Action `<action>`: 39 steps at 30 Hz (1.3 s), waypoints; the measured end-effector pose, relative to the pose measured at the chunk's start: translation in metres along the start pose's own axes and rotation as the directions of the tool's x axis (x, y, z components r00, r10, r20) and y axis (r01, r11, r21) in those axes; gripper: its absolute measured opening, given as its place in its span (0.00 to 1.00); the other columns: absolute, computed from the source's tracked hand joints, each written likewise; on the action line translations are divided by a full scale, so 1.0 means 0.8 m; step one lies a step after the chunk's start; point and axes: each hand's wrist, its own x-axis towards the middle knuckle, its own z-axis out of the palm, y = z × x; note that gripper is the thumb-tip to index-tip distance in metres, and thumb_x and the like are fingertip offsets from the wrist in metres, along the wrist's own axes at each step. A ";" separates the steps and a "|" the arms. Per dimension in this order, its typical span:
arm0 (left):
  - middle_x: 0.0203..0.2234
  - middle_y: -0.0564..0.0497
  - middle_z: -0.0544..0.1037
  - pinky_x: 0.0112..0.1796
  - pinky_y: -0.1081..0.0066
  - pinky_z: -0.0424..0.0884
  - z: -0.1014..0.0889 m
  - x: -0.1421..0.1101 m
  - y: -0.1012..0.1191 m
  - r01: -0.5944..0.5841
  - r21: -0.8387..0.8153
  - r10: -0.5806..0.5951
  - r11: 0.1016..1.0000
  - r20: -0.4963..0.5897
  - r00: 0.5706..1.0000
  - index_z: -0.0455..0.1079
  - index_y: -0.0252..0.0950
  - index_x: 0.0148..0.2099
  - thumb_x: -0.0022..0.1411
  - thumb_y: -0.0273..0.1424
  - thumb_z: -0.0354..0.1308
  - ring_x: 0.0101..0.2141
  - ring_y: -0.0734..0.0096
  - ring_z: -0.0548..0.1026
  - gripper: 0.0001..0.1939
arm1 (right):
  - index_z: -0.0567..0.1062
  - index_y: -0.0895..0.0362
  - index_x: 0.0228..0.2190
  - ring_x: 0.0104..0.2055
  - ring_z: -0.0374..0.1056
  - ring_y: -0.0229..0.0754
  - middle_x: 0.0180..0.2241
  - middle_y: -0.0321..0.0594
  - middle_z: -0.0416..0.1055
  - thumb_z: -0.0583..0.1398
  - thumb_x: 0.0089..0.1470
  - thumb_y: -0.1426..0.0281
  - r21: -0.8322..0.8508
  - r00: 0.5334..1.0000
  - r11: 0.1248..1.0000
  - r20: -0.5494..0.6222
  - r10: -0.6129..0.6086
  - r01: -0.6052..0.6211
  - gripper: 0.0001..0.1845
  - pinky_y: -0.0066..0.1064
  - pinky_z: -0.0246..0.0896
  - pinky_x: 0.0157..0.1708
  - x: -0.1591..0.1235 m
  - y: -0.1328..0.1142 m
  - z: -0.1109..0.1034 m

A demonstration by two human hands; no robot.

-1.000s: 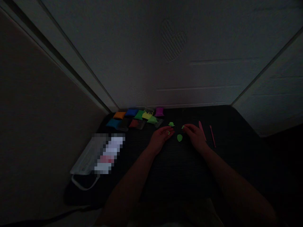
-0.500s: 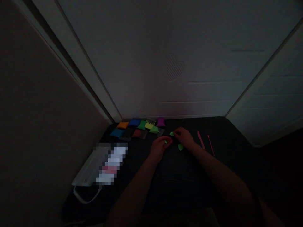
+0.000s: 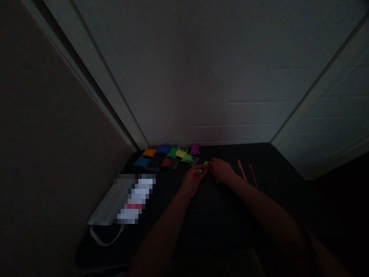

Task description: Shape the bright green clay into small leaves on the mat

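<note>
The scene is dim. My left hand is closed on a small bit of light-green modelling clay, which shows between its fingers. Close by on the right, my right hand pinches a second piece of light-green clay at its fingertips. The two hands almost meet, and that second piece lies between them. Under my right hand, a third green piece on the dark table is mostly covered. To the right of that hand lie a pink plastic knife and a thin pink modelling tool.
Several small packets of coloured clay, among them an orange one and a purple one, lie along the back of the table. A white face mask with a blurred patch lies at the left. A pale panel rises behind.
My right hand has moved slightly left and down, closer to my left hand, with its green piece. It now covers most of the green piece on the table. The view has shifted slightly.
</note>
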 end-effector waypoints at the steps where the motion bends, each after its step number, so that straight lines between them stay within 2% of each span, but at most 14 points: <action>1: 0.29 0.47 0.76 0.47 0.63 0.64 0.001 0.000 0.000 -0.003 0.003 0.003 1.000 -0.003 1.000 0.72 0.28 0.28 0.42 0.18 0.50 0.35 0.69 0.73 0.11 | 0.73 0.57 0.33 0.40 0.64 0.45 0.37 0.46 0.68 0.50 0.52 0.68 0.022 1.000 1.000 0.004 -0.006 0.006 0.13 0.34 0.57 0.36 0.000 0.001 -0.002; 7: 0.33 0.45 0.76 0.50 0.68 0.61 0.002 -0.002 -0.002 0.002 0.014 -0.002 1.000 0.009 1.000 0.71 0.28 0.34 0.44 0.14 0.52 0.40 0.70 0.72 0.13 | 0.73 0.57 0.38 0.41 0.65 0.40 0.40 0.41 0.70 0.50 0.52 0.69 0.228 1.000 0.974 -0.010 -0.012 0.014 0.14 0.29 0.57 0.42 -0.006 0.013 -0.006; 11: 0.36 0.44 0.75 0.48 0.71 0.64 0.005 -0.005 -0.003 0.014 0.059 -0.015 0.998 0.015 1.000 0.69 0.28 0.37 0.50 0.21 0.56 0.40 0.71 0.72 0.09 | 0.71 0.56 0.41 0.43 0.65 0.39 0.41 0.40 0.70 0.50 0.52 0.68 0.379 0.996 0.924 -0.052 0.074 -0.049 0.16 0.29 0.58 0.42 -0.017 0.023 -0.003; 15: 0.30 0.47 0.75 0.38 0.73 0.70 0.009 -0.008 -0.001 0.045 0.211 -0.038 0.977 -0.038 0.999 0.68 0.30 0.36 0.52 0.27 0.56 0.32 0.74 0.74 0.08 | 0.71 0.57 0.40 0.40 0.67 0.38 0.39 0.40 0.71 0.51 0.52 0.66 0.500 0.980 0.857 -0.074 0.183 -0.122 0.16 0.30 0.60 0.39 -0.028 0.037 -0.004; 18: 0.25 0.49 0.75 0.28 0.76 0.70 0.010 -0.010 0.000 0.066 0.337 -0.056 0.939 -0.040 0.998 0.68 0.30 0.34 0.51 0.30 0.57 0.25 0.76 0.74 0.08 | 0.72 0.57 0.38 0.37 0.68 0.39 0.37 0.40 0.72 0.51 0.51 0.64 0.562 0.965 0.812 -0.083 0.247 -0.159 0.16 0.31 0.61 0.36 -0.035 0.045 -0.004; 21: 0.20 0.51 0.73 0.19 0.78 0.66 0.010 -0.011 -0.001 0.075 0.388 -0.067 0.919 -0.035 0.997 0.66 0.31 0.29 0.47 0.33 0.60 0.18 0.78 0.71 0.10 | 0.72 0.56 0.38 0.37 0.67 0.39 0.37 0.39 0.72 0.50 0.51 0.63 0.605 0.952 0.778 -0.103 0.290 -0.171 0.16 0.32 0.61 0.36 -0.041 0.046 -0.002; 24: 0.12 0.56 0.67 0.12 0.80 0.54 0.009 -0.012 -0.001 0.063 0.424 -0.048 0.903 -0.047 0.998 0.62 0.33 0.24 0.47 0.38 0.59 0.11 0.82 0.62 0.14 | 0.72 0.54 0.37 0.39 0.66 0.40 0.38 0.38 0.71 0.51 0.50 0.63 0.631 0.943 0.756 -0.115 0.311 -0.173 0.15 0.34 0.59 0.38 -0.047 0.043 0.001; 28: 0.07 0.61 0.53 0.12 0.79 0.48 0.012 -0.013 0.001 0.005 0.352 -0.003 0.936 -0.005 1.000 0.54 0.35 0.19 0.53 0.48 0.49 0.08 0.84 0.52 0.22 | 0.72 0.54 0.36 0.37 0.66 0.41 0.37 0.38 0.71 0.51 0.50 0.63 0.652 0.939 0.737 -0.113 0.324 -0.176 0.15 0.35 0.59 0.37 -0.052 0.040 -0.001; 31: 0.08 0.61 0.50 0.13 0.78 0.47 0.015 -0.012 0.003 0.041 0.275 -0.049 0.960 0.025 0.998 0.50 0.36 0.18 0.53 0.51 0.44 0.09 0.83 0.50 0.25 | 0.72 0.54 0.36 0.36 0.66 0.41 0.36 0.38 0.71 0.51 0.50 0.64 0.655 0.942 0.735 -0.104 0.320 -0.177 0.14 0.35 0.59 0.36 -0.053 0.041 -0.002; 34: 0.10 0.60 0.51 0.14 0.77 0.49 0.017 -0.010 0.004 0.066 0.233 -0.080 0.970 0.049 0.996 0.50 0.36 0.19 0.53 0.54 0.41 0.10 0.82 0.52 0.26 | 0.72 0.54 0.36 0.35 0.66 0.41 0.36 0.38 0.71 0.51 0.50 0.63 0.642 0.944 0.746 -0.105 0.314 -0.176 0.15 0.35 0.59 0.35 -0.054 0.042 0.000; 36: 0.12 0.60 0.55 0.15 0.78 0.51 0.017 -0.009 0.004 0.062 0.248 -0.079 0.967 0.057 0.995 0.51 0.36 0.21 0.52 0.53 0.44 0.12 0.82 0.55 0.24 | 0.72 0.53 0.36 0.35 0.66 0.40 0.36 0.38 0.71 0.51 0.51 0.63 0.638 0.945 0.750 -0.105 0.309 -0.175 0.15 0.35 0.59 0.35 -0.054 0.043 0.002; 39: 0.15 0.60 0.58 0.16 0.78 0.52 0.016 -0.009 0.001 0.029 0.365 -0.049 0.930 0.045 0.998 0.53 0.36 0.24 0.51 0.46 0.53 0.14 0.82 0.59 0.19 | 0.72 0.53 0.36 0.36 0.66 0.40 0.37 0.37 0.71 0.51 0.51 0.63 0.639 0.943 0.749 -0.111 0.314 -0.174 0.14 0.35 0.59 0.36 -0.054 0.043 0.003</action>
